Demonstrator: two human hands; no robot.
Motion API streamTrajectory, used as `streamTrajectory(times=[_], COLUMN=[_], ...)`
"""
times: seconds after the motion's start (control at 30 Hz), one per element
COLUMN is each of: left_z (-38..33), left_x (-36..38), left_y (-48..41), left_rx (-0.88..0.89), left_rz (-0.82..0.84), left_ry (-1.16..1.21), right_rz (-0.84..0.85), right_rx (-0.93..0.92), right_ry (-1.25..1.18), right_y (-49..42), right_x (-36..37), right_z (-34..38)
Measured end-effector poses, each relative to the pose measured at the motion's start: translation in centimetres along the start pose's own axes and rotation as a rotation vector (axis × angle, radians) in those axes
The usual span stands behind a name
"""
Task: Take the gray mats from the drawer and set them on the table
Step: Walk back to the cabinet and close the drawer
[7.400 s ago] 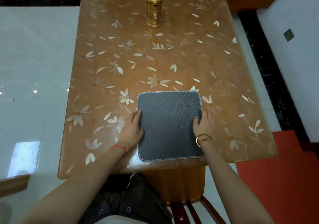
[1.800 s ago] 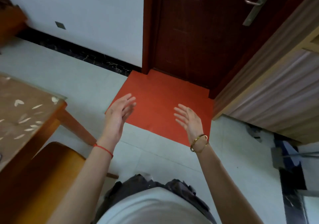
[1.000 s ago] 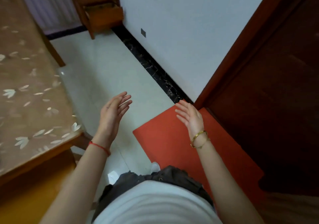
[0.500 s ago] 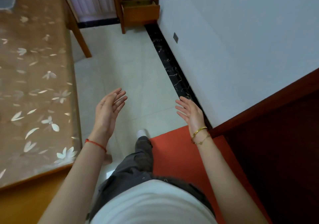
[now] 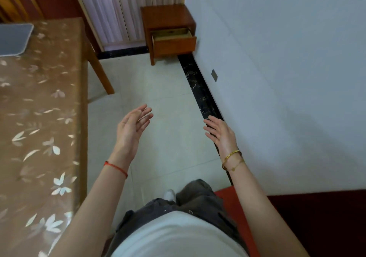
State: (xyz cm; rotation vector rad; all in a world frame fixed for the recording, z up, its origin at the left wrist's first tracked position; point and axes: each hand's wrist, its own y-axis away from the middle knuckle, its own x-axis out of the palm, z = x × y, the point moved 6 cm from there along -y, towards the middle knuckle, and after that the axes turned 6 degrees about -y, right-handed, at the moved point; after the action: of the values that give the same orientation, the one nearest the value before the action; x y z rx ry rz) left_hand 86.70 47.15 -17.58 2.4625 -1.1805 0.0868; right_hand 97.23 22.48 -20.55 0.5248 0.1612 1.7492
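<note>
At upper left of the frame I see one mat (image 5: 13, 39) on the table (image 5: 45, 122), the drawer (image 5: 173, 41) pulled out at top centre, my left hand (image 5: 132, 130) and right hand (image 5: 221, 134) empty, fingers spread, mid-frame.

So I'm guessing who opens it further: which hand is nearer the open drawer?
Right hand, narrowly. It is empty, below and slightly right of the drawer; the left hand, also empty, is lower left. Both are far off.
</note>
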Motion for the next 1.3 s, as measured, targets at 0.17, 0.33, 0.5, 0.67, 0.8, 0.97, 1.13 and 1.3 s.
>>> streamTrajectory(times=[0.17,0.33,0.5,0.67,0.8,0.97,1.13,1.3], left_z=[-1.5,-3.2,-5.4,-7.3,-8.1,-9.4,-11.1,-13.8], left_x=[2.5,5.7,10.2,14.7,17.1,18.7,19.5,20.2], left_y=[-6.6,-14.4,-22.9,-30.4,-35.4,-41.9,-49.5,-58.9], left_rx=[-0.002,0.026,0.065,0.092,0.095,0.098,0.096,0.102], left_rz=[-0.022,-0.045,-0.093,-0.144,-0.186,-0.226,-0.252,-0.244], left_ry=[0.016,0.022,0.035,0.057,0.072,0.076,0.069,0.072], right_rz=[0.012,0.051,0.098,0.155,0.185,0.225,0.233,0.214], right_rx=[0.021,0.024,0.007,0.017,0.037,0.044,0.066,0.067], right_ry=[-0.004,-0.001,0.02,0.063,0.085,0.105,0.118,0.099], right_y=[-7.6,-16.6,-26.9,-36.2,-42.4,-49.5,-57.2,-65.7], right_x=[1.1,2.1,2.9,3.9,5.3,7.7,10.4,14.1], right_z=[2.3,5.4,10.3,14.6,17.2,19.6,20.4,22.1])
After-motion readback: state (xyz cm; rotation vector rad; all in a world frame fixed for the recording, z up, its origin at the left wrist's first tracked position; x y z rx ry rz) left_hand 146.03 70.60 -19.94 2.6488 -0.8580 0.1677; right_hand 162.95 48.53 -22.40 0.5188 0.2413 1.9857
